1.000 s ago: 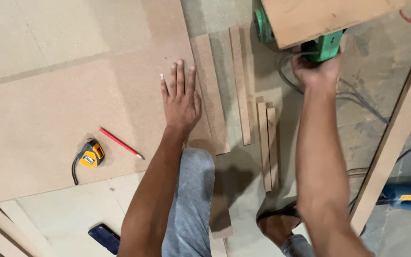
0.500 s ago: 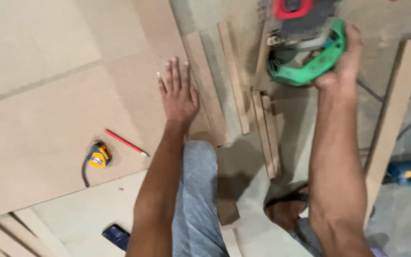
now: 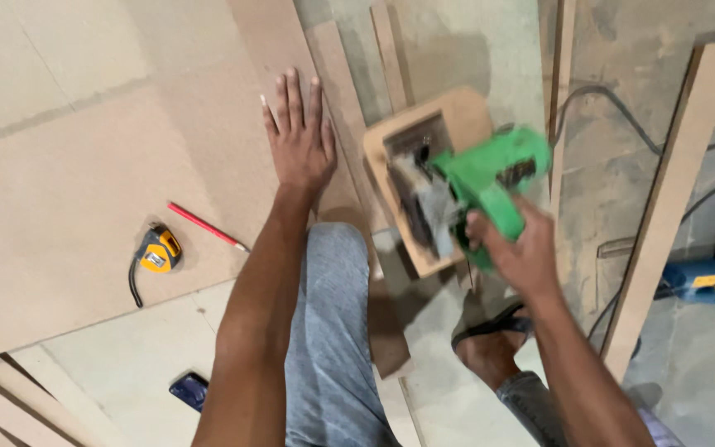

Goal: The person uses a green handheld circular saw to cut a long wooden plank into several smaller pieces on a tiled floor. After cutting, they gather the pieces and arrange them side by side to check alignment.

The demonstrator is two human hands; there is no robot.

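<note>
My left hand (image 3: 298, 141) lies flat on the board (image 3: 84, 207), fingers (image 3: 295, 95) spread and straight, holding nothing, near the board's right edge. My right hand (image 3: 516, 248) is closed around the handle of the green saw (image 3: 490, 178); my fingers wrap its rear end, and the body of the saw runs up and left from them to a tan base plate (image 3: 457, 112). The saw hangs tilted above the floor, just right of my left hand, apart from it. Thin strips (image 3: 391, 50) lie on the floor between the board and the saw. A tape measure (image 3: 157, 251) and a red pencil (image 3: 206, 226) rest on the board, left of my left forearm. A long plank (image 3: 672, 199) lies to my right, and beyond it a blue tool (image 3: 709, 280).
</note>
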